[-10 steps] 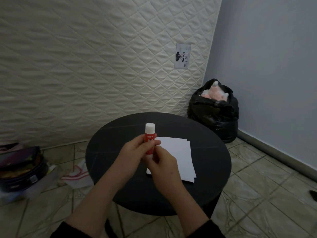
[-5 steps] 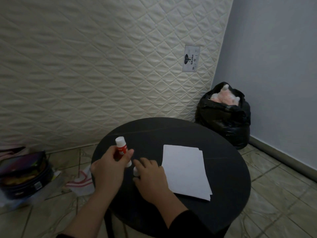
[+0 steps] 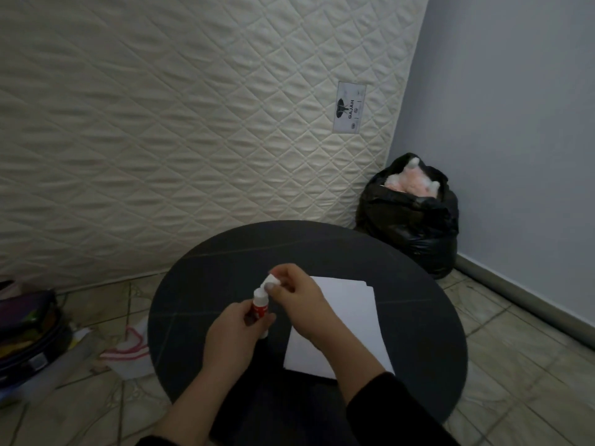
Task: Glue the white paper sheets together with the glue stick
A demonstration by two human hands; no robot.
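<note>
A red and white glue stick point(image 3: 259, 309) is held upright over the round black table point(image 3: 418, 349) by my left hand point(image 3: 233, 333), which wraps its lower body. Just above the stick's tip, my right hand point(image 3: 297, 297) pinches its small white cap point(image 3: 270, 281) between thumb and fingers. The cap sits slightly off the stick. A small stack of white paper sheets point(image 3: 351, 320) lies flat on the table to the right, partly covered by my right wrist and forearm.
A quilted cream mattress point(image 3: 193, 123) leans against the wall behind the table. A stuffed black bin bag point(image 3: 409, 220) stands in the corner at the right. On the tiled floor at left lie a dark bag point(image 3: 29, 329) and a white cloth with red stripes point(image 3: 128, 352).
My right hand has risen from the table to the top of the glue stick and now holds the cap. The left hand has brought the stick rightwards, closer to the sheets.
</note>
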